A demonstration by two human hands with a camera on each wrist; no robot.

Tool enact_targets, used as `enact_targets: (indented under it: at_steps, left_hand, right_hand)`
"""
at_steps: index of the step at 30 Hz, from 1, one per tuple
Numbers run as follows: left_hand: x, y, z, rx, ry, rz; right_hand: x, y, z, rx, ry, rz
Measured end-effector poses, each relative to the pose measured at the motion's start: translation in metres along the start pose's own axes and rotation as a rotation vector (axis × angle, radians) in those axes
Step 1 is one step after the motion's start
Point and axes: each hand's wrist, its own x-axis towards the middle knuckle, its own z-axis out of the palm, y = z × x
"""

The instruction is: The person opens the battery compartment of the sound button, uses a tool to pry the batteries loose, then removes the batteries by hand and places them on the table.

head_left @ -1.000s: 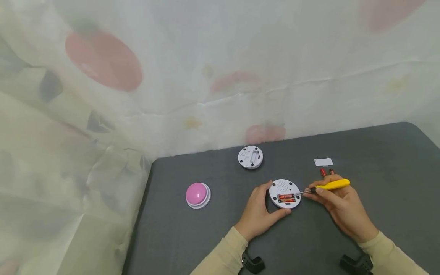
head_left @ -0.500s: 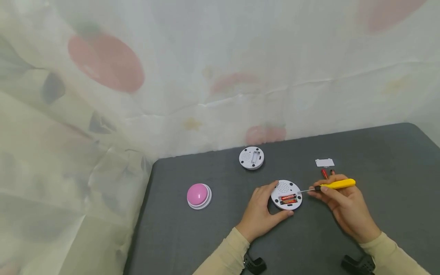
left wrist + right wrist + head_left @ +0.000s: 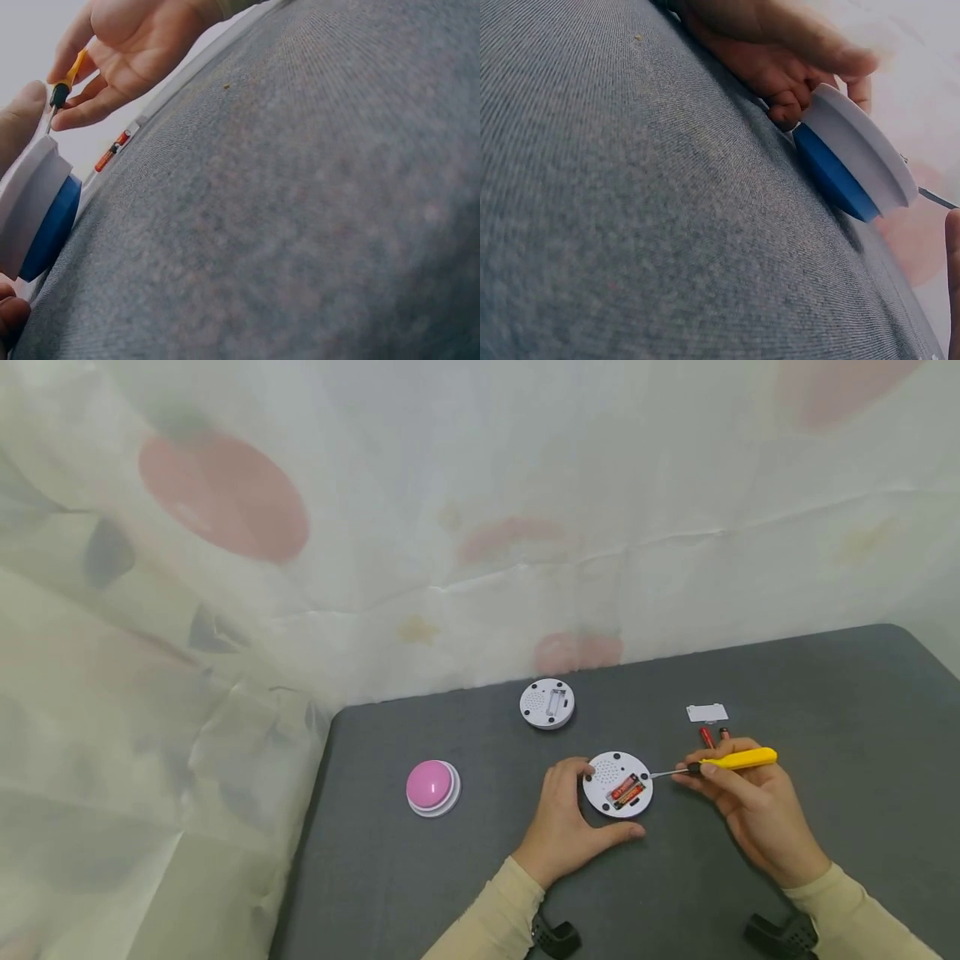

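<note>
A pale printed sheet (image 3: 450, 568) hangs behind and to the left of the dark tabletop (image 3: 465, 877); those far and left edges likely limit movement, while the near and right sides seem to give both forearms more room. The left hand (image 3: 561, 827) is spread wide, fingers against the left rim of a round device (image 3: 606, 770) and thumb standing off its near side, presumably to steady it. The right hand (image 3: 757, 814) pinches a screwdriver (image 3: 741, 758). The device lies face down on its blue dome (image 3: 54, 232), a shape that probably lets it rock or turn, hence the bracing. A pink button (image 3: 429, 783) sits dome up, well apart on the left; a second device (image 3: 542, 707) lies inverted near the far edge, perhaps kept out of the way. The screwdriver's shaft reaches the right rim; whether its tip touches is too small to tell. Beyond the right hand lies a white cover (image 3: 707, 714), with two loose batteries (image 3: 707, 737) partly hidden by the fingers. Two red batteries (image 3: 628, 792) sit in the device's bay, facing up for access, it seems.
</note>
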Motion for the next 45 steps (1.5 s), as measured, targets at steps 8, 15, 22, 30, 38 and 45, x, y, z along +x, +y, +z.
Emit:
enact_targets:
  at_steps: [8, 15, 22, 30, 38, 45]
  left_hand:
    - [-0.003, -0.002, -0.002, -0.029, -0.029, 0.008]
    - [-0.004, -0.002, -0.005, -0.016, -0.064, 0.105]
    - [-0.001, -0.004, -0.002, -0.054, -0.060, 0.223]
    - [0.000, -0.007, 0.000, -0.101, -0.075, 0.219]
    - [-0.001, -0.004, 0.000, -0.115, -0.081, 0.175]
    - [-0.002, -0.003, -0.002, -0.103, -0.076, 0.146]
  right_hand:
    - [-0.001, 0.001, 0.002, -0.033, 0.011, 0.003]
    - [-0.004, 0.004, 0.008, -0.272, 0.023, -0.059]
    - [-0.010, 0.001, 0.018, -0.610, 0.050, -0.125]
    - [-0.013, 0.002, 0.022, -0.648, 0.030, -0.159]
    - [-0.017, 0.006, 0.026, -0.634, 0.045, -0.139]
    - [-0.018, 0.007, 0.028, -0.701, 0.078, -0.125]
